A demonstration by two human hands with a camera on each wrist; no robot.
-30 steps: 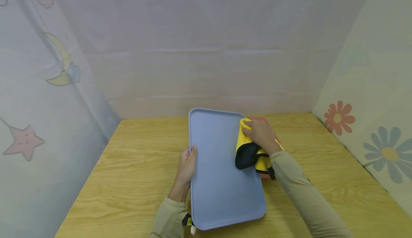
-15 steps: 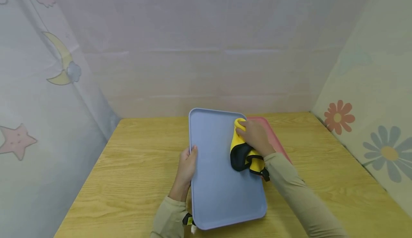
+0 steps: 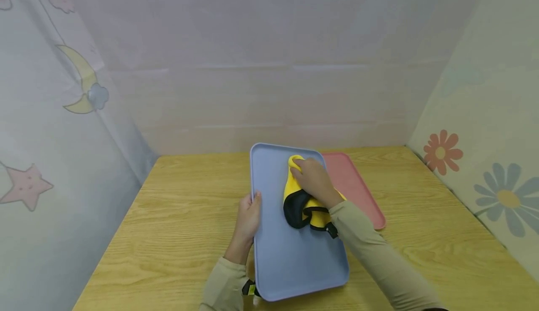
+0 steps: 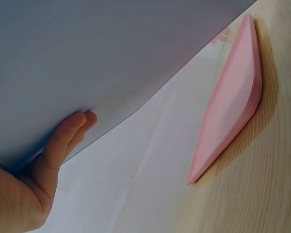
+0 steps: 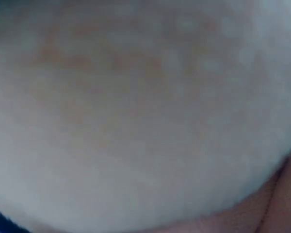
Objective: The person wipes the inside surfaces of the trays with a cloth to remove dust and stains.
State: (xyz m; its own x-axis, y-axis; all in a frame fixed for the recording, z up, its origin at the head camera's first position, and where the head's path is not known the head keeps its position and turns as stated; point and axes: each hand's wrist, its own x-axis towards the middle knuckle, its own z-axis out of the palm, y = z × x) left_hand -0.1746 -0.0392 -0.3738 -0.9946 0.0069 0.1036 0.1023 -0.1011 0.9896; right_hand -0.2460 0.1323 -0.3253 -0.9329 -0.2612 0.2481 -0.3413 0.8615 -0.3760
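A blue rectangular tray (image 3: 301, 264) is held up, tilted, over the wooden table. My left hand (image 3: 247, 218) grips its left edge, thumb on the front; in the left wrist view, fingers (image 4: 63, 138) lie against its underside. My right hand (image 3: 315, 182) pinches a bunched yellow and black cloth (image 3: 294, 206) against the tray's face, right of the middle. The right wrist view is filled by a blurred pale fuzzy surface (image 5: 136, 145), with some skin at the lower right.
Behind the blue tray to the right, a pink tray (image 3: 353, 187) lies on the wooden table (image 3: 181, 217). Patterned curtains hang at the left and right, and a plain pale sheet (image 3: 269, 91) closes off the back.
My right hand has moved left across the blue tray with the cloth, uncovering more of the pink tray. The left hand keeps its grip, and the blue tray has shifted slightly.
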